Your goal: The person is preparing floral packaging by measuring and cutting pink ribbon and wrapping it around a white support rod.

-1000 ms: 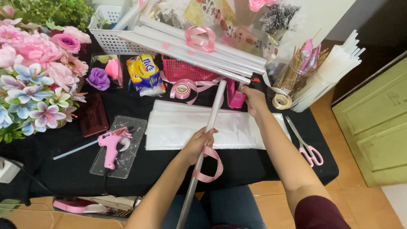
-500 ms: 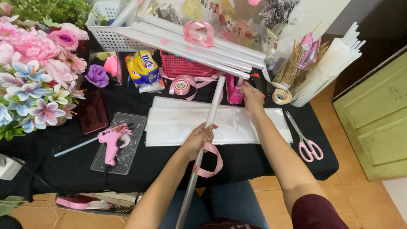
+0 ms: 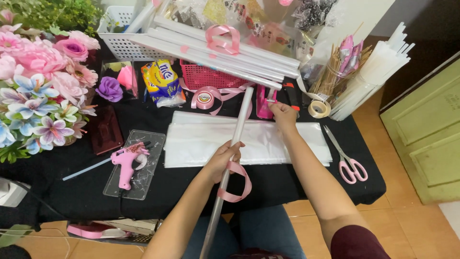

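Note:
My left hand [image 3: 224,159] grips a long roll of clear wrapping film [image 3: 238,129] that slants from my lap up across the table; a loop of pink ribbon [image 3: 235,183] hangs around the roll just below that hand. My right hand [image 3: 283,115] reaches to the back of the table, fingers pinched on something small beside a pink packet [image 3: 263,101]; what it holds I cannot make out. Under both arms lies a flat stack of clear plastic sheets [image 3: 201,141] on the black tablecloth [image 3: 72,192].
Pink-handled scissors [image 3: 349,160] lie at the right, a tape roll [image 3: 319,109] behind them. A pink glue gun [image 3: 127,160] rests on a clear tray at the left. Artificial flowers [image 3: 38,91], a white basket [image 3: 122,43], more film rolls [image 3: 225,52] and a pink ribbon spool [image 3: 204,98] crowd the back.
My right hand has drawn slightly nearer, from the far pink packet toward the sheets. The left hand keeps its grip on the roll; the view has shifted a little.

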